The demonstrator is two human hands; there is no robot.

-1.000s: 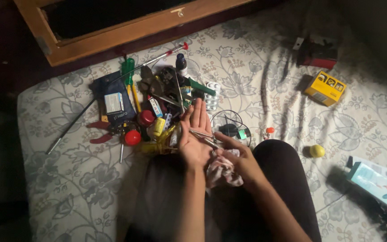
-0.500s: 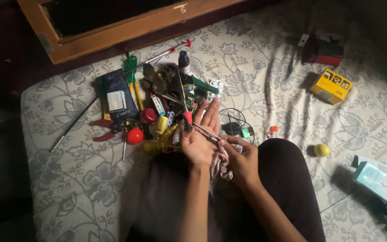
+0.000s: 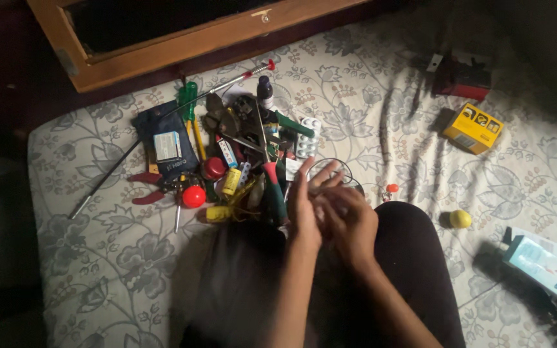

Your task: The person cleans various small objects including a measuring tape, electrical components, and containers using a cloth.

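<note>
Both hands meet at frame centre: left hand (image 3: 305, 206) half-open with fingers up, right hand (image 3: 351, 222) curled against it; what they grip, I cannot tell. Tool pile (image 3: 240, 158) lies just above-left.

We see a pale bed sheet (image 3: 381, 122) patterned with grey flowers and vines. On it lie a yellow box (image 3: 472, 127), a yellow ball (image 3: 460, 219), a red ball (image 3: 193, 196), a green-handled screwdriver (image 3: 187, 103), a dark blue pouch (image 3: 166, 145) and a light blue box (image 3: 546, 269).
</note>
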